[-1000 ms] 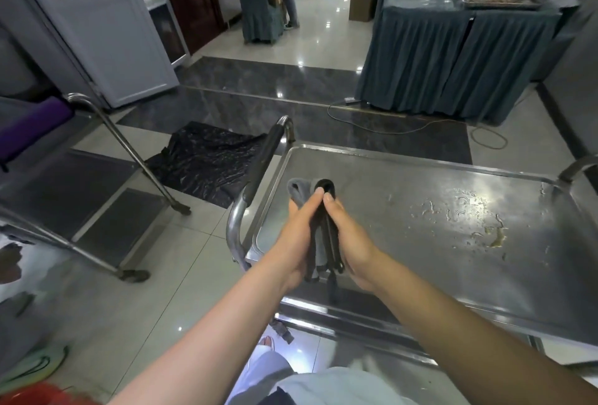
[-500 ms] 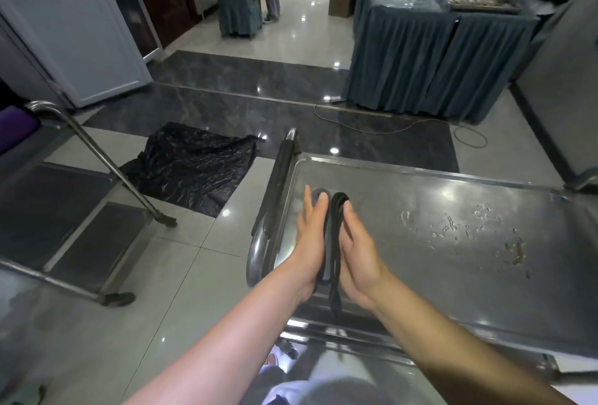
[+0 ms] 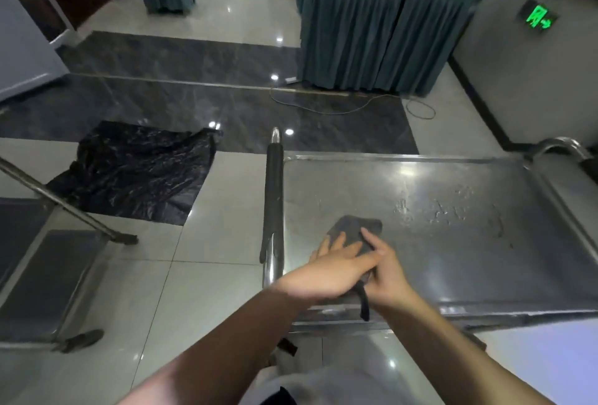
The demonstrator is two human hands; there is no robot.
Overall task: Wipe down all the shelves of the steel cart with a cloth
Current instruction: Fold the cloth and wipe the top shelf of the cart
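A dark grey cloth (image 3: pixel 354 231) lies flat on the top shelf (image 3: pixel 453 243) of the steel cart (image 3: pixel 420 314), toward its near left corner, just beside the padded push handle (image 3: pixel 273 201). The left hand (image 3: pixel 336 267) lies palm-down across the cloth's near part, fingers straight and spread, pressing it to the steel. The right hand (image 3: pixel 383 270) sits just beside and partly under it; its index finger reaches onto the cloth, but the left hand hides the other fingers, so I cannot tell whether they pinch the fabric. A dark strap (image 3: pixel 364 304) hangs over the shelf's near rim. Motion blur softens both hands. Dried smears (image 3: pixel 446 210) mark the shelf to the right, well apart from the cloth. The cart's lower shelves are hidden beneath the top one. On the floor to the left lies a black plastic bag (image 3: pixel 136 171).
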